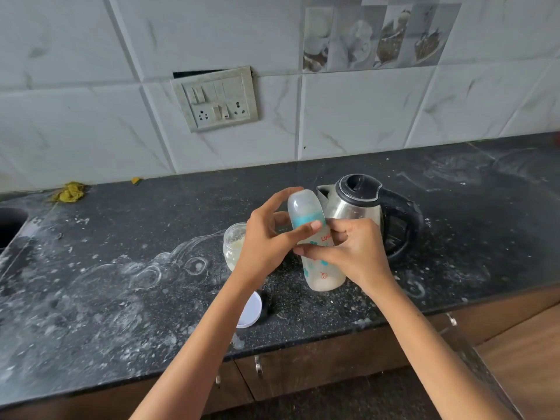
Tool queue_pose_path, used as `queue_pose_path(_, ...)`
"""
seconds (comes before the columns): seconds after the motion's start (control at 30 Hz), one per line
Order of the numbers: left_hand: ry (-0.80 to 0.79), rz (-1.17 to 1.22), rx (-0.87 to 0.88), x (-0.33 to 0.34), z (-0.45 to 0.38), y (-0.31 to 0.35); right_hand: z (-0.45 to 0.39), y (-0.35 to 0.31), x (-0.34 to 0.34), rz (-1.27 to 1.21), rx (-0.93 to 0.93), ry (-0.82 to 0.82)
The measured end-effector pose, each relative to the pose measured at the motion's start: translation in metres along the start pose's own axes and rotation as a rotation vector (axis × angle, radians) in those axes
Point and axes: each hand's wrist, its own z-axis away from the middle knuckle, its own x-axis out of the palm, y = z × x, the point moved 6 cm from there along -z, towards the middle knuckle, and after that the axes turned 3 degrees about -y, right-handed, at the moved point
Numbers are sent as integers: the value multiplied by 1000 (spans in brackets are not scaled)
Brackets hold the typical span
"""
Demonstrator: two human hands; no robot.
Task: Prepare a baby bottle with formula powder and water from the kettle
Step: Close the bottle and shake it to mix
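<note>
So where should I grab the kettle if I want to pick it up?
Take the kettle by its black loop handle, coming from the right side. The handle sticks out to the right, away from the spout and the baby bottle that the hands hold on its left, and its open loop lets fingers curl through.

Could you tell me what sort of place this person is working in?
Most likely a home kitchen: a dark stone countertop runs along a tiled wall with a switch and socket panel, an electric kettle stands on it, and cabinet doors sit beneath.
</note>
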Motion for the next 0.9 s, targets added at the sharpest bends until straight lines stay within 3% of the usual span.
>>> queue_pose_path(0.27, -123, -132, -64, -1, 8, -41, -3, 30, -8, -342, 103, -182)
queue_pose_path(0.37, -90, -371, -135, -4, 26, -83, 6, 44, -5, -718, 237, -236)
queue_pose_path(0.53, -331, -869, -236, 20, 51, -147, 16, 49, 21, -1389, 479, -315)
queue_pose_path(0.7, -519, -1107, -306, 36, 61, -179, 16, 58, 21, -1223, 469, -142)
queue_pose_path(0.83, -539, -1112, -338, 44, 67, -184, 17, 54, 9, -802, 229, -167)
queue_pose_path(0.9, -536, -1113, -352, 48, 68, -185, 13, 49, 5, -781, 147, -134)
